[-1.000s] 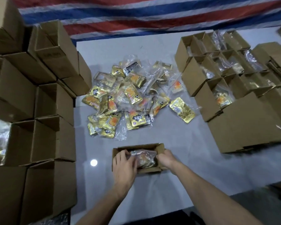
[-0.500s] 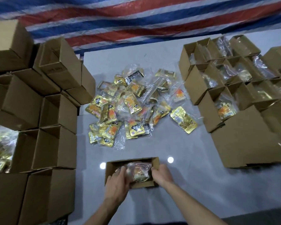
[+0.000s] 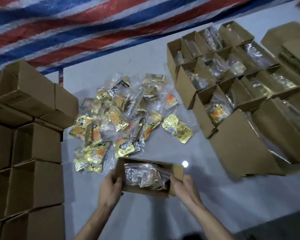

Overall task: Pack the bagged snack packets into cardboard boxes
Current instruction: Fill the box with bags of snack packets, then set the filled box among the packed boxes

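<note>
White table [image 3: 206,196], one box [image 3: 145,191], one bag [image 3: 145,175] inside, left grip [image 3: 110,187], right grip [image 3: 185,187] clasping

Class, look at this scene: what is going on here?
A person is packing snacks. The left hand and right hand grip the two ends of a small open brown cardboard box that holds a clear plastic bag of packets. Behind it, a pile of bagged gold snack packets lies on the white table. Filled open boxes stand to the right, stacked cardboard boxes to the left.

Print on the snack packets [image 3: 118,118] is too blurred to read.
</note>
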A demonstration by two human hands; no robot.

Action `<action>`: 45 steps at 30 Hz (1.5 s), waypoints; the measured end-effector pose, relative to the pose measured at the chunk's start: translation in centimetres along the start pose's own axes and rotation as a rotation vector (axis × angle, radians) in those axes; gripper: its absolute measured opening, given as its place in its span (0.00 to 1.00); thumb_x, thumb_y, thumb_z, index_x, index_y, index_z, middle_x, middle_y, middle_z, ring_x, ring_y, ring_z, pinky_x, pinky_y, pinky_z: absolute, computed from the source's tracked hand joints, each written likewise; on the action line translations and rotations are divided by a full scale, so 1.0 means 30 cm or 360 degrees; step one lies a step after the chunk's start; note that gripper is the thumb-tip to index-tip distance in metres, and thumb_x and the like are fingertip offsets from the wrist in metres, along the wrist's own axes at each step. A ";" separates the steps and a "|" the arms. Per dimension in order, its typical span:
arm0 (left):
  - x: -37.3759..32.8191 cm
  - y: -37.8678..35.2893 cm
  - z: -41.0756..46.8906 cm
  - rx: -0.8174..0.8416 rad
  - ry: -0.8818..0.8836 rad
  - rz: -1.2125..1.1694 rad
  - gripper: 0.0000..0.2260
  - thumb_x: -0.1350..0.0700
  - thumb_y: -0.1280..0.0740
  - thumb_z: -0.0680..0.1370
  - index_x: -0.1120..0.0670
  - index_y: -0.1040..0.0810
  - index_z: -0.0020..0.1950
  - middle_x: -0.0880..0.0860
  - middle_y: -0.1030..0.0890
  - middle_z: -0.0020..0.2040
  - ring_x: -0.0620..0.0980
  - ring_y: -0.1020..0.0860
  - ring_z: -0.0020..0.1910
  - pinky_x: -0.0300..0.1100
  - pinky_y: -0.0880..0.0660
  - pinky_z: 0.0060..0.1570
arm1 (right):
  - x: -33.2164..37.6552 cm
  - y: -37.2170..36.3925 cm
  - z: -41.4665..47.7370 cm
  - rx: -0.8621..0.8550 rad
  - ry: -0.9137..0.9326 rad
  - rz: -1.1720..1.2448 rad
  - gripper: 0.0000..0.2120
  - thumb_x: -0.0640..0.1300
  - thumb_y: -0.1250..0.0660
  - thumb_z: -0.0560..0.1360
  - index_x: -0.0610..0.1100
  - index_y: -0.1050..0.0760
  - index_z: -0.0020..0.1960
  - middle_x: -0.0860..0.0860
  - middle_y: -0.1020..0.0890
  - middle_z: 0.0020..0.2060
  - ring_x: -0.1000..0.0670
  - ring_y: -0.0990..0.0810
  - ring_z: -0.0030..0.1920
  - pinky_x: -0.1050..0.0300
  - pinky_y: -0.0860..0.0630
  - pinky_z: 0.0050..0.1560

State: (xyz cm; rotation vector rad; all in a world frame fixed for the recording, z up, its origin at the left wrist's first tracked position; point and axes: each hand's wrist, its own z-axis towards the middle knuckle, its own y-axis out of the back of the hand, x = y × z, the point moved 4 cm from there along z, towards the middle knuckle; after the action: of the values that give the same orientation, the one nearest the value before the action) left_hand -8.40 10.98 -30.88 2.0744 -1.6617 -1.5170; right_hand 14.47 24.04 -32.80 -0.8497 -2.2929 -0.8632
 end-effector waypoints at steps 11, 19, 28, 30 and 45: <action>-0.870 0.002 0.261 0.0047 -0.0748 0.0073 0.04 0.59 0.33 0.79 0.50 0.23 0.48 0.51 0.18 0.40 0.47 0.20 0.35 0.44 0.22 0.34 | 0.318 0.314 0.022 -0.0296 0.0256 0.0905 0.09 0.46 0.34 0.78 0.40 0.22 0.47 0.55 0.22 0.31 0.56 0.25 0.31 0.66 0.29 0.30; -1.338 -0.118 0.364 0.0375 -0.0911 0.0028 0.07 0.61 0.36 0.81 0.52 0.25 0.56 0.56 0.19 0.45 0.48 0.16 0.33 0.38 0.22 0.27 | 0.383 0.366 0.060 -0.0226 0.0360 0.1276 0.19 0.63 0.30 0.68 0.53 0.20 0.53 0.53 0.15 0.50 0.50 0.14 0.49 0.56 0.18 0.42; -1.512 -0.371 0.405 0.0715 -0.0872 0.0015 0.06 0.64 0.37 0.82 0.56 0.26 0.58 0.58 0.21 0.44 0.47 0.17 0.30 0.42 0.21 0.27 | 0.182 0.329 0.052 -0.0099 0.0033 0.1051 0.06 0.44 0.33 0.80 0.44 0.19 0.49 0.51 0.13 0.44 0.49 0.14 0.42 0.58 0.22 0.39; -1.534 -0.414 0.411 0.0749 -0.0904 0.0046 0.06 0.63 0.37 0.82 0.55 0.26 0.57 0.57 0.21 0.44 0.47 0.17 0.30 0.42 0.21 0.27 | 0.143 0.321 0.046 -0.0132 -0.0065 0.1036 0.06 0.40 0.35 0.80 0.43 0.19 0.48 0.50 0.13 0.41 0.49 0.14 0.39 0.59 0.22 0.37; -1.499 -0.584 0.420 0.0856 -0.0800 0.0122 0.12 0.64 0.37 0.82 0.58 0.26 0.64 0.57 0.21 0.47 0.49 0.16 0.31 0.44 0.21 0.26 | 0.063 0.307 0.047 -0.0177 -0.0225 0.1023 0.07 0.40 0.35 0.80 0.43 0.19 0.46 0.49 0.13 0.39 0.48 0.14 0.38 0.57 0.23 0.37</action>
State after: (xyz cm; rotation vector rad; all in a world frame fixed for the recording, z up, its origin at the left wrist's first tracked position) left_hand -1.66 59.07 -19.45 1.8915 -2.5386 -1.8303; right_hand 19.41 31.23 -29.01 -1.6176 -1.8926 -0.6488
